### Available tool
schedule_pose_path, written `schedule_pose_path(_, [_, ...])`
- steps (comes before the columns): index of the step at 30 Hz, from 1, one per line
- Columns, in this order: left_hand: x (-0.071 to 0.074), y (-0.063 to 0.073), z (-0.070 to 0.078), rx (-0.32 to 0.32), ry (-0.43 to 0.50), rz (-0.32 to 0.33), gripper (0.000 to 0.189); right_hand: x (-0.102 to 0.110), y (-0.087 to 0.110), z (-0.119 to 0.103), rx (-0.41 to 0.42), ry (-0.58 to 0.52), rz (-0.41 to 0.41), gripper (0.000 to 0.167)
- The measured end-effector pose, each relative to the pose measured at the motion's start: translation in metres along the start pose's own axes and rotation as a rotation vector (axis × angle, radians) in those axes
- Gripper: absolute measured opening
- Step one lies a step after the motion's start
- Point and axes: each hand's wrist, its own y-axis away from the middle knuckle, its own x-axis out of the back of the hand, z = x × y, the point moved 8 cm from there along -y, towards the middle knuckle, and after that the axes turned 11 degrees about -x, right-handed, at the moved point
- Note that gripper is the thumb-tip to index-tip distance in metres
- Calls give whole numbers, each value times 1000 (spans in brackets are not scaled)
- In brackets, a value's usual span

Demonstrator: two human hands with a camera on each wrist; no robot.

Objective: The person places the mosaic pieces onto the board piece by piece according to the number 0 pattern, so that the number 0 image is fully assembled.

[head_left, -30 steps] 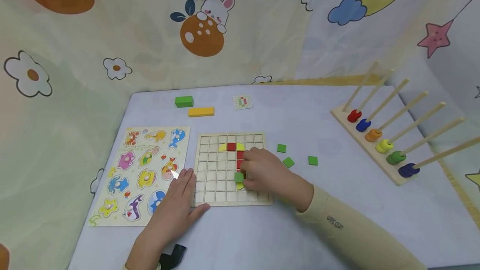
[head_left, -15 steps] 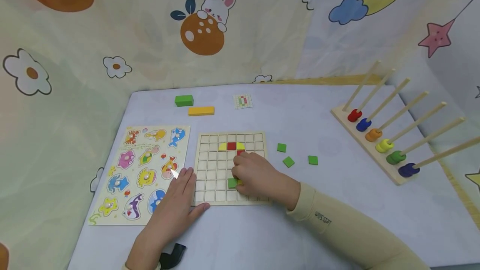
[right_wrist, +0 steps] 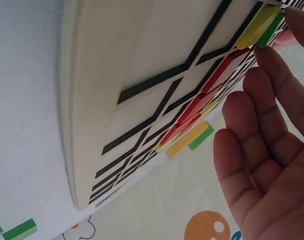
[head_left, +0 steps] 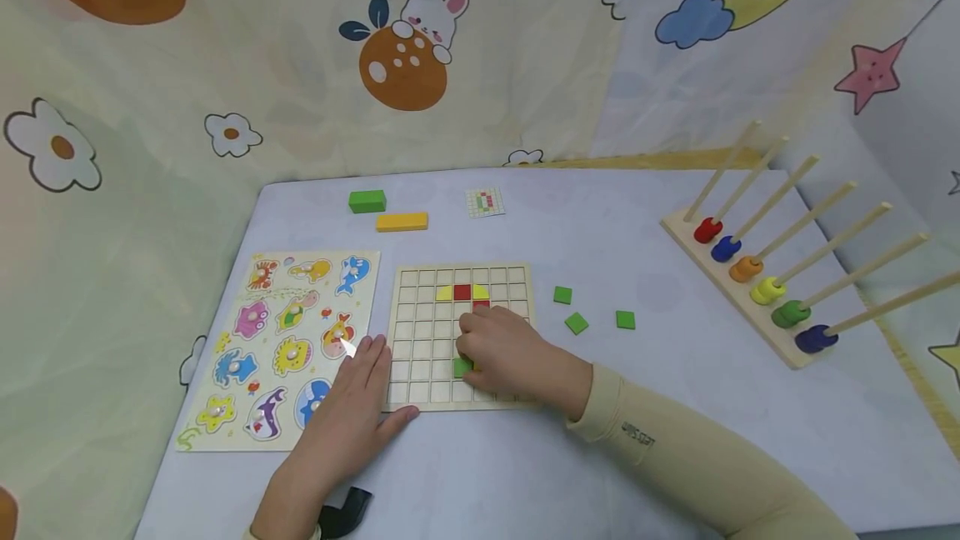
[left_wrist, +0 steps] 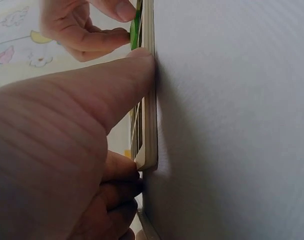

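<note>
My right hand (head_left: pixel 504 350) pinches a green square tile (head_left: pixel 461 367) low over the wooden grid board (head_left: pixel 420 332). In the right wrist view the green tile (right_wrist: pixel 270 31) stands tilted between thumb and index fingertip, beside a yellow tile (right_wrist: pixel 254 30) in the board. A red tile (head_left: pixel 462 292) sits between two yellow corner pieces in an upper row. More red tiles (right_wrist: pixel 192 107) run down a column, mostly hidden by my right hand in the head view. My left hand (head_left: pixel 348 411) rests at the board's lower left corner, fingers straight along the left side, thumb (left_wrist: pixel 127 80) against the front edge.
A picture puzzle (head_left: pixel 258 348) with animal pieces lies left of the board. Several green tiles (head_left: pixel 577 323) lie to the right. At the back are a green block (head_left: pixel 367 202), a yellow block (head_left: pixel 402 222) and a pattern card (head_left: pixel 485 202). A peg stand (head_left: pixel 735 290) with coloured beads stands far right.
My right hand has moved left and slightly nearer with the green tile, one column over, and now stays almost still there. My left hand has not moved.
</note>
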Motion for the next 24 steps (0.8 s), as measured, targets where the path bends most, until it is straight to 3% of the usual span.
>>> schedule_pose_path(15, [2, 0, 1, -2, 4, 3, 101, -2, 0, -3, 36, 65, 23, 8])
schedule_pose_path(19, [2, 0, 1, -3, 7, 4, 100, 4, 4, 2, 25, 12, 15, 7])
schedule_pose_path(24, [3, 0, 3, 3, 8, 0, 99, 23, 12, 24, -66, -99, 26, 5])
